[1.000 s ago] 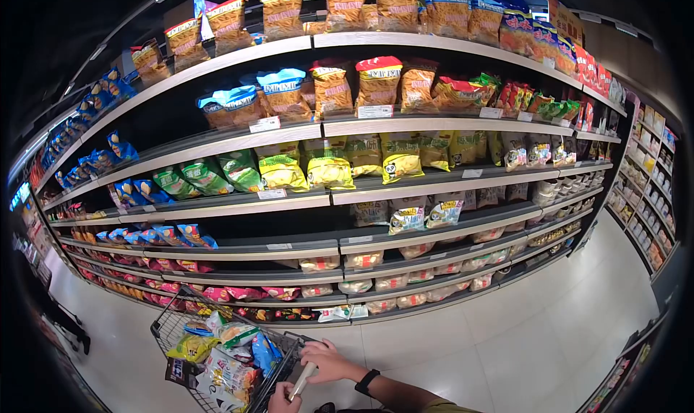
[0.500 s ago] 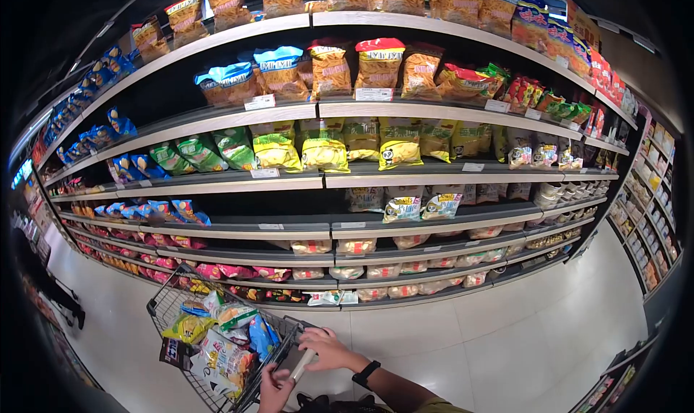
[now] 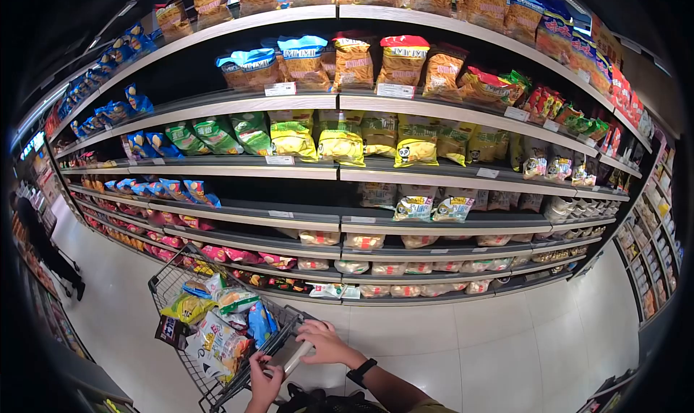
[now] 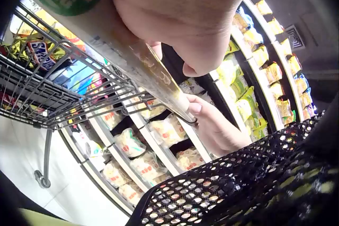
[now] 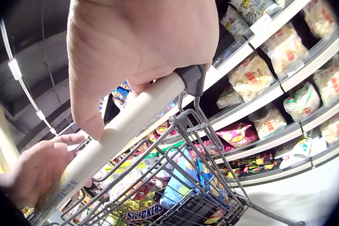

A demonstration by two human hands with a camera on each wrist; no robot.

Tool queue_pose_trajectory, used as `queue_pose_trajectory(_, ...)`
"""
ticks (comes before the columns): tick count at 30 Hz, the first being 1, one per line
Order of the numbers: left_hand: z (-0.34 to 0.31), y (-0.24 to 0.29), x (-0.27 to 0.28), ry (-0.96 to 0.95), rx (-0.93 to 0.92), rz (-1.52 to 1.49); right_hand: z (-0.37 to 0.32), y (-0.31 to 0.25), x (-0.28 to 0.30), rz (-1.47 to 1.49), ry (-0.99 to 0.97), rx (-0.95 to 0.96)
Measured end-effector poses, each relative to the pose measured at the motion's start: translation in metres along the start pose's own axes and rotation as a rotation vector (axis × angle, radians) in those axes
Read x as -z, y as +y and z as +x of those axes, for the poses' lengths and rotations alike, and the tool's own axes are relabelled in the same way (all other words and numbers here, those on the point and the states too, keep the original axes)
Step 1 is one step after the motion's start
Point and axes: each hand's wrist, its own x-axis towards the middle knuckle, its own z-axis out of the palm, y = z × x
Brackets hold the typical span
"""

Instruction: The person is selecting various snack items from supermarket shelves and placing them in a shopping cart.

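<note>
A wire shopping cart (image 3: pixel 160 291) stands at lower left in the head view, its pale handle (image 3: pixel 295 356) toward me. My right hand (image 3: pixel 323 343), a black band on its wrist, grips the handle near its right end; in the right wrist view its fingers go over the bar, thumb on the near side. Closer to the other end, my left hand (image 3: pixel 265 379) holds the same handle with bent fingers. Inside the cart lie a white snack bag (image 3: pixel 219 346), a yellow bag (image 3: pixel 189 308), a blue bag (image 3: pixel 260 324) and a dark Snickers pack (image 5: pixel 144 213).
A long shelf unit (image 3: pixel 405 173) crosses ahead, stocked with bagged snacks such as yellow bags (image 3: pixel 341 142) and green bags (image 3: pixel 251 132). Pale tiled floor (image 3: pixel 426 341) lies between cart and shelves. A person in dark clothes (image 3: pixel 43 239) is at far left; another shelf (image 3: pixel 647 225) stands at right.
The head view has tilted down, so the shelves sit higher in it. More of the person at far left shows. The left hand appears higher and farther left; both hands stay at the handle.
</note>
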Motion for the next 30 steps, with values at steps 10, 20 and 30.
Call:
queue_pose_trajectory(10,0.004,-0.002,0.009,-0.057,-0.075,0.251,0.007,-0.004,-0.004,-0.017,-0.011,-0.015)
queue_pose_trajectory(20,0.019,-0.034,0.025,-0.103,-0.157,0.218,0.021,-0.007,-0.010,-0.048,-0.014,-0.017)
queue_pose_trajectory(30,0.030,-0.013,0.036,-0.033,0.057,0.009,0.042,-0.009,-0.018,-0.090,-0.079,-0.038)
